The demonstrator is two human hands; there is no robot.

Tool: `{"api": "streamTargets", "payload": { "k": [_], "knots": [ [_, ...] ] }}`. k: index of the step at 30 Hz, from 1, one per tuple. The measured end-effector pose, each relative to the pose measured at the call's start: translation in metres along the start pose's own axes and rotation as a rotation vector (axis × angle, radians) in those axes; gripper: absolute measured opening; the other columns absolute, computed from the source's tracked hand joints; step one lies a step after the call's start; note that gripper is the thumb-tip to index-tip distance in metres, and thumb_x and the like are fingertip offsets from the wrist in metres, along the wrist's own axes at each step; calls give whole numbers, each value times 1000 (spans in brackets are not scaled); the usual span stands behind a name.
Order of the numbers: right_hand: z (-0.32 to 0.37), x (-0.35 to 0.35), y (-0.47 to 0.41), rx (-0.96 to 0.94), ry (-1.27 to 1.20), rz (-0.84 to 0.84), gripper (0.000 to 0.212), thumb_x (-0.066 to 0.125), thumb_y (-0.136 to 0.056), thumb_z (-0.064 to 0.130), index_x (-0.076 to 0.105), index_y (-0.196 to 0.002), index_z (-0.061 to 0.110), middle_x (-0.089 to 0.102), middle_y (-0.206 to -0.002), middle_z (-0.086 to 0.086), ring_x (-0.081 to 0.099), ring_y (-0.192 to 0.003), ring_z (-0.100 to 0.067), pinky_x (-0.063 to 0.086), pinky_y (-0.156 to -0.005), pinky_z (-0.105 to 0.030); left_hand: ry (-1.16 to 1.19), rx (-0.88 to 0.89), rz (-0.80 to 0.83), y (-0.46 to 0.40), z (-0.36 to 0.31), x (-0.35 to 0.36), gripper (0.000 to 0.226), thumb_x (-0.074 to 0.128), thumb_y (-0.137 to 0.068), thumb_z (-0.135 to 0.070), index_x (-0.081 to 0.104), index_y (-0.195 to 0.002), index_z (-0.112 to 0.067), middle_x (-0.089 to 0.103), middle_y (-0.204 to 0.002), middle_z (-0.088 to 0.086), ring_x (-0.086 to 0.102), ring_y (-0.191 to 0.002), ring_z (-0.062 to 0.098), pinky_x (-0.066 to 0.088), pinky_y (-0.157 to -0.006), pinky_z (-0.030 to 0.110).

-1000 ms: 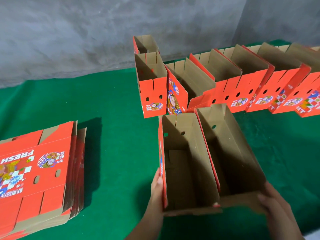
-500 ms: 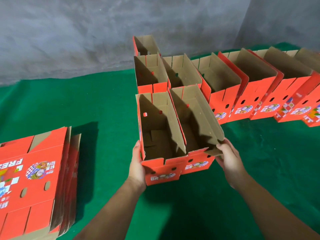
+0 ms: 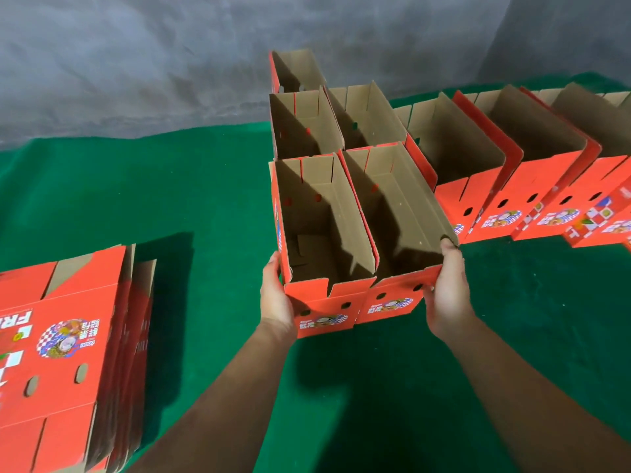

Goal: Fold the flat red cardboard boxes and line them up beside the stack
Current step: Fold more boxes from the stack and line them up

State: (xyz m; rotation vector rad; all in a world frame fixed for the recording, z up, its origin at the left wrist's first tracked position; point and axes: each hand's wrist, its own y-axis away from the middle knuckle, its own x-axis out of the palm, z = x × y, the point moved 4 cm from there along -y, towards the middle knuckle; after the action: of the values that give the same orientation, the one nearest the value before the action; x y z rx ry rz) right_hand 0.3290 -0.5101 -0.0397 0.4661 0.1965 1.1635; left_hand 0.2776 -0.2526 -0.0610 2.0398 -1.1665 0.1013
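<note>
A pair of folded boxes (image 3: 358, 240) is held side by side near the middle of the green cloth (image 3: 205, 186). Each is red on the outside and plain brown inside, open at the top, with small round holes in the walls and a colourful printed label on the near end panel. The two are pressed together along one shared long wall, and their far ends stand just beside the boxes behind them.

Two more folded boxes (image 3: 334, 121) are seen directly behind the held pair, and one further box (image 3: 297, 71) is seen beyond those, close to the grey wall (image 3: 136, 63). To the right a row of folded boxes (image 3: 512, 172) is lined up, leaning into one another; at least four can be counted before the picture's edge cuts the row. At the lower left a stack of flat boxes (image 3: 68, 353) is laid on the cloth, well apart from the folded ones; the number of sheets in it cannot be told.

The left hand (image 3: 276, 298) is laid against the outer left wall of the pair at the near corner, its fingers fairly straight and pressed to the cardboard. The right hand (image 3: 447, 288) is set on the near right corner, with fingertips hooked over the top edge of the right wall and the thumb laid against the near end panel.
</note>
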Motion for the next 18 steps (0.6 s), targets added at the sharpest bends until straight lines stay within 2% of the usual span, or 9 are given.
{"api": "streamTargets", "payload": {
  "k": [1, 3, 4, 7, 10, 13, 15, 17, 18],
  "knots": [
    [-7, -3, 2, -18, -50, 15, 82, 60, -66, 79, 57, -136, 36, 63, -131, 10, 58, -123, -12, 43, -103, -35, -13, 9, -12, 0, 0, -2, 61, 45, -99, -64, 76, -126, -19, 77, -118, 16, 76, -105, 34, 66, -79, 42],
    [-21, -6, 15, -52, -181, 8, 102, 58, -66, 84, 41, -153, 34, 51, -151, 8, 51, -133, -10, 37, -106, -30, -89, 58, -65, 0, -3, -10, 56, 40, -103, -61, 75, -124, -23, 80, -109, 4, 79, -89, 21, 62, -66, 24],
    [-28, -6, 23, -60, -229, -9, 103, 56, -69, 85, 34, -156, 36, 45, -155, 9, 49, -134, -9, 35, -106, -31, -156, 88, -120, 2, -4, -16, 51, 37, -106, -58, 71, -126, -25, 78, -114, -3, 77, -91, 15, 59, -72, 19],
    [-59, 2, 45, -21, -210, -139, 74, 55, -87, 68, 37, -150, 33, 40, -158, -2, 43, -139, -21, 32, -117, -46, -284, 147, -217, 15, 4, -39, 47, 35, -109, -50, 63, -136, -23, 61, -141, -5, 58, -130, 18, 39, -115, 35],
    [-98, 30, 87, 183, -35, -259, 51, 64, -98, 25, 49, -146, 15, 56, -125, -12, 54, -113, -27, 42, -112, -54, -248, 162, -239, 43, 26, -68, 23, 49, -106, -38, 67, -117, -30, 63, -133, -7, 58, -127, 19, 37, -115, 36],
    [-136, 81, 167, 157, 17, 138, 37, 61, -98, 21, 49, -132, 22, 57, -126, -5, 57, -109, -18, 43, -106, -42, -215, 177, -204, 76, 39, -96, 25, 50, -106, -29, 74, -112, -28, 71, -126, -8, 65, -116, 14, 46, -106, 32],
    [-153, 111, 207, 132, 103, 390, 19, 54, -103, 15, 57, -122, 19, 65, -115, -3, 64, -108, -20, 47, -100, -41, -246, 216, -181, 92, 32, -116, 27, 50, -104, -28, 76, -113, -28, 75, -117, -12, 71, -103, 2, 53, -85, 19],
    [-160, 146, 227, 91, 274, 523, 16, 51, -104, 18, 66, -112, 18, 72, -106, 0, 69, -106, -20, 54, -96, -42, -305, 280, -190, 101, 11, -140, 25, 52, -105, -22, 75, -113, -26, 77, -107, -14, 69, -86, -10, 51, -65, 7],
    [-162, 165, 235, 94, 343, 575, 19, 49, -104, 22, 67, -108, 19, 73, -104, 0, 70, -103, -18, 56, -94, -42, -353, 319, -202, 104, -4, -154, 25, 52, -106, -16, 74, -113, -25, 76, -104, -14, 68, -83, -13, 50, -63, 6]
  ]
}}
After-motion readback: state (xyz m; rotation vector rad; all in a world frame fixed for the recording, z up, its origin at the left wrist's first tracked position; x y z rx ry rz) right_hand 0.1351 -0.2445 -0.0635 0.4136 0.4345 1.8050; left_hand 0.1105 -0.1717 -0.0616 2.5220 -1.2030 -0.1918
